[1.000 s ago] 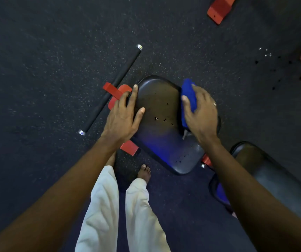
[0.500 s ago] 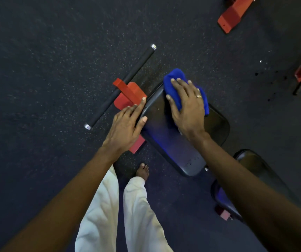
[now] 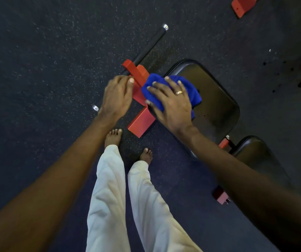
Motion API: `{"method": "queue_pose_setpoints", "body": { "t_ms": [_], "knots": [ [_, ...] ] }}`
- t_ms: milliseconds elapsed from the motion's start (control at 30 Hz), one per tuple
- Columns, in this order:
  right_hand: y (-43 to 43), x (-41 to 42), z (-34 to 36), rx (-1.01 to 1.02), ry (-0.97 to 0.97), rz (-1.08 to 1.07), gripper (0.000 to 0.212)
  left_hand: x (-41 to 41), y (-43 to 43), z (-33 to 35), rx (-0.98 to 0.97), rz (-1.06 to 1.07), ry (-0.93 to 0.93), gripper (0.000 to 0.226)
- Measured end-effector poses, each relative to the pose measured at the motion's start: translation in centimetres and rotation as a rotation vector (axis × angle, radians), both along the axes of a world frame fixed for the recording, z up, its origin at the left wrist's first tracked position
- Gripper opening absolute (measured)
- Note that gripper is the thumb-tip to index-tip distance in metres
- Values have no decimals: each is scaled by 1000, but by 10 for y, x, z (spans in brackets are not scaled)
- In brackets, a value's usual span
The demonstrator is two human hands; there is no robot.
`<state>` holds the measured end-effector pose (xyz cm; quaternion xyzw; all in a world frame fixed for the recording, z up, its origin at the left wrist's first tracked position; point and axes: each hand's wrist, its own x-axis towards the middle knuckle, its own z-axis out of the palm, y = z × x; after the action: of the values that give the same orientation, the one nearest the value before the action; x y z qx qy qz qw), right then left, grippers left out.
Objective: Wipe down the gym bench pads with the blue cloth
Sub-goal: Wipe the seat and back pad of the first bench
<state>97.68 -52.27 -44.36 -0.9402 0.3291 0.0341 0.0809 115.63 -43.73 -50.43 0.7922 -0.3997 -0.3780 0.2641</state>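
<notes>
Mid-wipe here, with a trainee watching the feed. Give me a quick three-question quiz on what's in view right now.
1. True or false: the right hand, fingers spread, presses the blue cloth at the edge of the seat pad.
2. The left hand is over which?
A) the blue cloth
B) the red frame beside the black bar
C) the seat pad
3. Fill in: a ring shows on the ____ hand.
Key: 1 true; 2 B; 3 right.
</notes>
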Motion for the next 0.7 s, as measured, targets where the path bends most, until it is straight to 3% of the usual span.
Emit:
{"method": "queue_pose_setpoints", "body": {
  "t_ms": [133, 300, 400, 600, 700],
  "knots": [
    [27, -25, -3, -20, 89, 227, 44, -8, -25, 21, -13, 33, 176, 50],
    [58, -90, -2, -11, 145, 246, 70, -24, -59, 32, -19, -81, 267, 42],
    [64, -127, 2, 46, 53, 69, 63, -41, -64, 20, -15, -270, 275, 59],
    [92, -116, 1, 113, -189, -740, 49, -47, -54, 14, -64, -393, 285, 68],
    [73, -91, 2, 74, -202, -745, 48, -43, -55, 15, -41, -416, 252, 68]
  ]
}}
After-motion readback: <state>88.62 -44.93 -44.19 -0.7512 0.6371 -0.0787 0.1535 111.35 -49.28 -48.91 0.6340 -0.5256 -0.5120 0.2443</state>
